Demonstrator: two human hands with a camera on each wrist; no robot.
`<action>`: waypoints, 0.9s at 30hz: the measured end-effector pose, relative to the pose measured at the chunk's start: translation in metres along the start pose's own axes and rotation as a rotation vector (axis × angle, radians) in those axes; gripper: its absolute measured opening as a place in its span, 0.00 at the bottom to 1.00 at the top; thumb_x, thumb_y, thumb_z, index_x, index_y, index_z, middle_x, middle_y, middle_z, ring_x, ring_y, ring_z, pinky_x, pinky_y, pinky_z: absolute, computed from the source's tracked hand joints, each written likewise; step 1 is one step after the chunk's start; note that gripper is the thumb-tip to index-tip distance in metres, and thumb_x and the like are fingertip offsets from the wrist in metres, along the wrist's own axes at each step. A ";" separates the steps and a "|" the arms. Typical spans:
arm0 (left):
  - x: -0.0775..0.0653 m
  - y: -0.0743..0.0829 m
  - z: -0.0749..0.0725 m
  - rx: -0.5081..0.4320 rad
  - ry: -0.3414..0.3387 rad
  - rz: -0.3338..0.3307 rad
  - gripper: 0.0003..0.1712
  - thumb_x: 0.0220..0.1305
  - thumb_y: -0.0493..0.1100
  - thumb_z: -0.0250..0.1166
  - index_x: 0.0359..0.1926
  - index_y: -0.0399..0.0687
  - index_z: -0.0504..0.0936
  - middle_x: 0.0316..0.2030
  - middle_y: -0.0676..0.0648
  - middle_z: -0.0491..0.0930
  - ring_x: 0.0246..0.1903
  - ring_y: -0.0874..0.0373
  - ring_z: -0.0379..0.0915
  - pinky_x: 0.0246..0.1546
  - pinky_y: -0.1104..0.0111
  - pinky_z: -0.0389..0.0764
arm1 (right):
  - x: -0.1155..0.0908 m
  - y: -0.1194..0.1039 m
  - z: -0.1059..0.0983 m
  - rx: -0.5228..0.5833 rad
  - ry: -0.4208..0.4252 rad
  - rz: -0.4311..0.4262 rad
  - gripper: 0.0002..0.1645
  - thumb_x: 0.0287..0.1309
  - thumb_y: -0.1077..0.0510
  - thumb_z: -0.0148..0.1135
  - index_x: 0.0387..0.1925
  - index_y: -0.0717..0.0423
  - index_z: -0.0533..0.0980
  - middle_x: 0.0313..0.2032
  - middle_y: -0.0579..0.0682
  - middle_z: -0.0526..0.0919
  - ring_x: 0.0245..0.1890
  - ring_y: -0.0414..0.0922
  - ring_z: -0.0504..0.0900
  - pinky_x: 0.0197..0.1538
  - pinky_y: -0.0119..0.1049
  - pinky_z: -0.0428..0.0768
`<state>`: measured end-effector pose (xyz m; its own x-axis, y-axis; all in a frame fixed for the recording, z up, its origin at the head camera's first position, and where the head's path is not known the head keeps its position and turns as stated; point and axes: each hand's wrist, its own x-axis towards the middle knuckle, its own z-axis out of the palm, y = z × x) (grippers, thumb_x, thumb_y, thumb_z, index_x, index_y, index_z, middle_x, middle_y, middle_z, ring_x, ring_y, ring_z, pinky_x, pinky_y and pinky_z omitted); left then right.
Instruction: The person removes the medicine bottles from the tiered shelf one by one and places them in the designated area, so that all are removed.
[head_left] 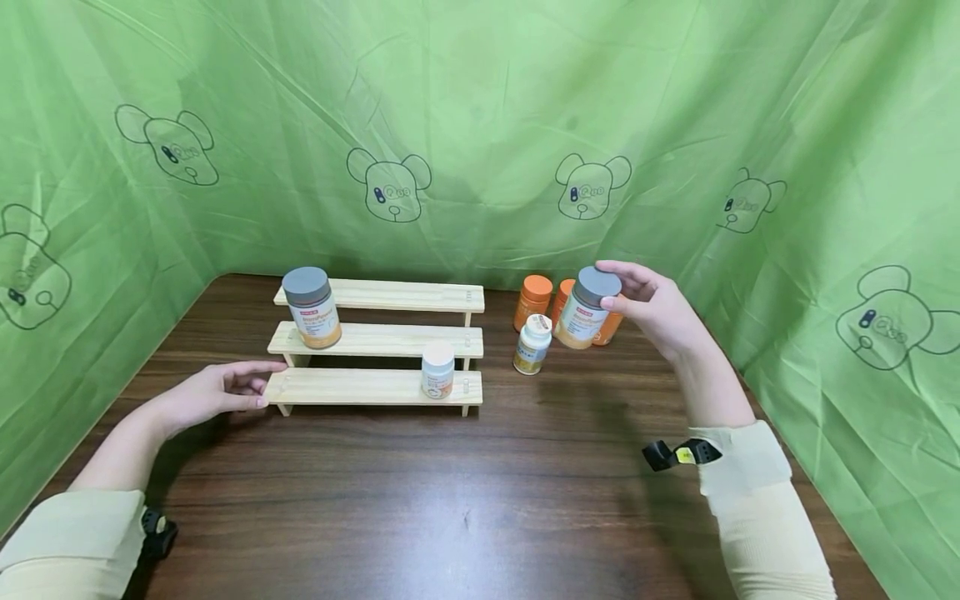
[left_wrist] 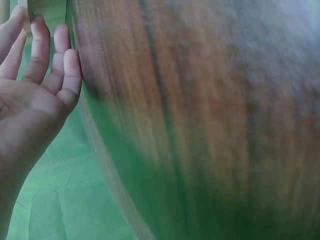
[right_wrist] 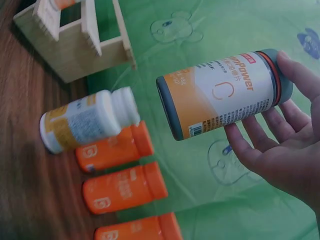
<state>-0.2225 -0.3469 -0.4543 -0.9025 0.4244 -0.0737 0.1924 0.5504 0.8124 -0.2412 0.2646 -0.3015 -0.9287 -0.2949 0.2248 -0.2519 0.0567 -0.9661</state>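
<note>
The right hand (head_left: pixel 654 307), curled around the lid (head_left: pixel 598 283) of a jar (head_left: pixel 582 322), holds it raised at right, apparently so its base (right_wrist: pixel 169 110) is free, while the left hand (head_left: pixel 204 397) pinches the rack (head_left: pixel 352 387) at its left end, probably for steadiness.

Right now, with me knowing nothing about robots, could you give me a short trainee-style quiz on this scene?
1. How many orange bottles can you count?
2. True or false: the right fingers hold an orange bottle.
3. Which step of the wooden rack bears the white bottle?
A) highest
B) middle
C) lowest

Key:
1. Three.
2. False; they hold a grey-lidded jar.
3. C.
</note>
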 end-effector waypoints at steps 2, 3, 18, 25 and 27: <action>-0.001 0.000 0.000 -0.003 -0.001 0.001 0.34 0.60 0.44 0.66 0.66 0.44 0.66 0.44 0.42 0.78 0.42 0.65 0.74 0.39 0.72 0.75 | -0.002 0.007 -0.003 -0.021 0.021 0.024 0.30 0.55 0.69 0.63 0.60 0.53 0.72 0.48 0.42 0.81 0.49 0.39 0.77 0.51 0.31 0.73; -0.001 0.000 0.001 -0.006 -0.001 0.000 0.34 0.60 0.44 0.66 0.66 0.44 0.66 0.44 0.42 0.78 0.42 0.66 0.74 0.39 0.72 0.75 | -0.003 0.010 -0.005 -0.033 0.032 0.035 0.30 0.55 0.68 0.64 0.61 0.53 0.71 0.48 0.42 0.81 0.49 0.39 0.77 0.51 0.31 0.73; -0.001 0.005 0.000 -0.003 0.003 0.010 0.34 0.60 0.43 0.66 0.66 0.42 0.66 0.43 0.42 0.79 0.41 0.67 0.74 0.37 0.72 0.75 | -0.007 0.064 -0.018 -0.007 0.056 0.052 0.30 0.54 0.68 0.65 0.59 0.55 0.72 0.48 0.41 0.79 0.42 0.38 0.77 0.44 0.29 0.75; -0.001 0.005 0.001 -0.021 0.000 0.010 0.34 0.60 0.42 0.66 0.66 0.42 0.66 0.43 0.40 0.78 0.41 0.66 0.74 0.37 0.73 0.75 | -0.005 0.084 -0.019 -0.062 0.083 0.119 0.33 0.54 0.63 0.66 0.63 0.54 0.68 0.51 0.40 0.77 0.51 0.39 0.73 0.48 0.30 0.74; -0.001 0.006 0.001 -0.019 0.001 0.010 0.34 0.60 0.42 0.66 0.66 0.42 0.66 0.43 0.41 0.78 0.41 0.66 0.74 0.38 0.73 0.75 | -0.003 0.090 -0.019 -0.086 0.092 0.139 0.34 0.55 0.61 0.66 0.64 0.54 0.67 0.53 0.40 0.76 0.53 0.40 0.71 0.49 0.30 0.74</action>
<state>-0.2197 -0.3434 -0.4498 -0.9010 0.4289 -0.0653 0.1937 0.5324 0.8241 -0.2659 0.2886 -0.3867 -0.9763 -0.1900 0.1040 -0.1376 0.1734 -0.9752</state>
